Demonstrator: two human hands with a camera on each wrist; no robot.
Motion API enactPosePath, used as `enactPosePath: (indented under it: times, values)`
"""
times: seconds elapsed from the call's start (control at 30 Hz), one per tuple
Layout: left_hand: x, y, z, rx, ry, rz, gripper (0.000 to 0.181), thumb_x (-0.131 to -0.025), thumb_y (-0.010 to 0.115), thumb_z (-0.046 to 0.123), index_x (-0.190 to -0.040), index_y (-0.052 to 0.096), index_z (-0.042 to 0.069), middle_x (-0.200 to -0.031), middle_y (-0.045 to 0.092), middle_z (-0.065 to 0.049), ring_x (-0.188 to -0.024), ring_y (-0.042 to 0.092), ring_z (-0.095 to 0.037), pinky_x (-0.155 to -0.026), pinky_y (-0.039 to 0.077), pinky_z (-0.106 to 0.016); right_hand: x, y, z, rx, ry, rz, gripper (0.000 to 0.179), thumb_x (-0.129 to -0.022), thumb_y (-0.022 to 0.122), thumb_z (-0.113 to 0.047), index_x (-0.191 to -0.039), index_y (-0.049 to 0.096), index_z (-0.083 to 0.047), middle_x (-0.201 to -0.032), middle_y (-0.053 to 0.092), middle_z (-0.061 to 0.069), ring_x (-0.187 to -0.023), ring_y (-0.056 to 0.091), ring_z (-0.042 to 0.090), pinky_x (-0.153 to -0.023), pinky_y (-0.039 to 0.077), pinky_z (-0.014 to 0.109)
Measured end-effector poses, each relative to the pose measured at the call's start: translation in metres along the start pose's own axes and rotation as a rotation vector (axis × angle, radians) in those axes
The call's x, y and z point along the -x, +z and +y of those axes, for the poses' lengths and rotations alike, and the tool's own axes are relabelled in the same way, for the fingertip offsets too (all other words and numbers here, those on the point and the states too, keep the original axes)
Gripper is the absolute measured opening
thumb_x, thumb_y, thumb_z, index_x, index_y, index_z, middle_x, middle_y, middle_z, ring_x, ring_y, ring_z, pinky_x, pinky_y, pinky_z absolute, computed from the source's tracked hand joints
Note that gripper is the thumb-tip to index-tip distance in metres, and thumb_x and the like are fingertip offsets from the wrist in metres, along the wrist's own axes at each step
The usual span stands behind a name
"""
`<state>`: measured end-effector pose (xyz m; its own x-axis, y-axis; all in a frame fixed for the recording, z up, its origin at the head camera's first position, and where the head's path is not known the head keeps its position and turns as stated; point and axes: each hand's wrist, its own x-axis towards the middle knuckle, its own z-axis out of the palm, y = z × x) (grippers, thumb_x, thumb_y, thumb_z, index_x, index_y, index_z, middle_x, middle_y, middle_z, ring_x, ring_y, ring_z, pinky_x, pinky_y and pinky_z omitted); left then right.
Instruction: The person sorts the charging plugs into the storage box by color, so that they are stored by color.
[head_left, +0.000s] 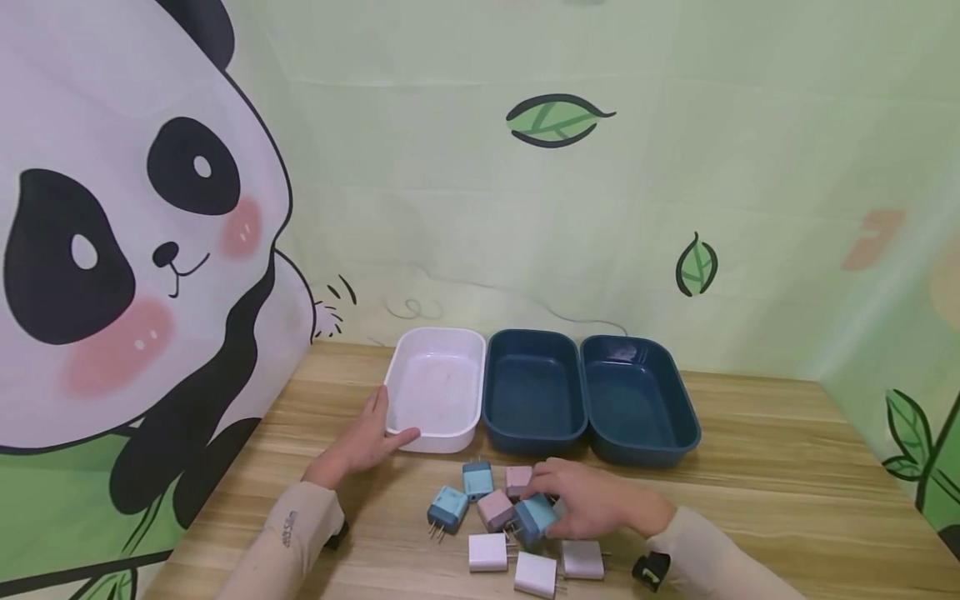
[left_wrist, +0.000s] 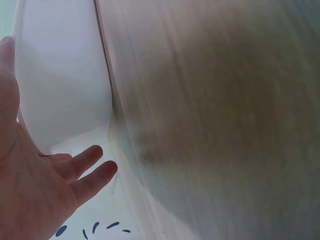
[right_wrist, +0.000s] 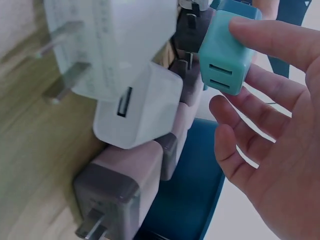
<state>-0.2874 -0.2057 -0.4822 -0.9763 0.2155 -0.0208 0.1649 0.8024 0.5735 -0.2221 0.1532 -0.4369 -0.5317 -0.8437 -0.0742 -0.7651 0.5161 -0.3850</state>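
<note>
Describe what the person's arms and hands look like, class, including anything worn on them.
The left sleeve and right sleeve are long and pale beige. Small dark lettering, too blurred to read surely, marks the left one. A black item shows by each cuff. The left hand and right hand wear no gloves.

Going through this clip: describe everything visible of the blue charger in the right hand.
The charger is a small block with rounded edges, light turquoise with a darker teal end, and looks like smooth plastic. Two narrow slots sit side by side in its light end face. The right hand pinches it between thumb and fingers. In the head view it is tilted, beside pink chargers and beyond white ones. Whether it touches the table is unclear.
</note>
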Motion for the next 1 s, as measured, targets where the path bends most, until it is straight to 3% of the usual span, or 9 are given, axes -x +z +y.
enactPosePath:
  times: [0.23, 0.5, 1.0]
  values:
    - [0.000, 0.000, 0.001, -0.007, -0.007, -0.001, 0.109, -0.086, 0.057, 0.058, -0.147, -0.004, -0.007, -0.153, -0.002, -0.028, -0.139, 0.010, -0.042, -0.108, 0.018, -0.053, -0.001, -0.006, 0.002, -0.043, -0.016, 0.053, 0.036, -0.081, 0.073, -0.022, -0.115, 0.063, -0.014, -0.102, 0.052, -0.009, -0.090, 0.052, 0.009, -0.077, 0.046, 0.021]
    - [0.001, 0.000, 0.000, -0.005, 0.012, 0.008, 0.107, -0.088, 0.058, 0.055, -0.146, -0.005, -0.009, -0.152, -0.002, -0.030, -0.138, 0.010, -0.043, -0.108, 0.017, -0.052, -0.003, -0.013, 0.002, -0.088, -0.003, 0.082, 0.036, -0.083, 0.071, -0.021, -0.116, 0.061, -0.014, -0.105, 0.052, -0.008, -0.087, 0.054, 0.013, -0.075, 0.046, 0.020]
    - [0.001, 0.001, 0.000, -0.004, 0.014, 0.011, 0.108, -0.087, 0.057, 0.056, -0.146, -0.004, -0.009, -0.152, -0.001, -0.030, -0.138, 0.011, -0.044, -0.108, 0.019, -0.052, -0.018, -0.027, -0.003, 0.047, 0.031, 0.106, 0.038, -0.083, 0.071, -0.025, -0.116, 0.060, -0.011, -0.108, 0.053, -0.006, -0.093, 0.052, 0.009, -0.083, 0.046, 0.025]
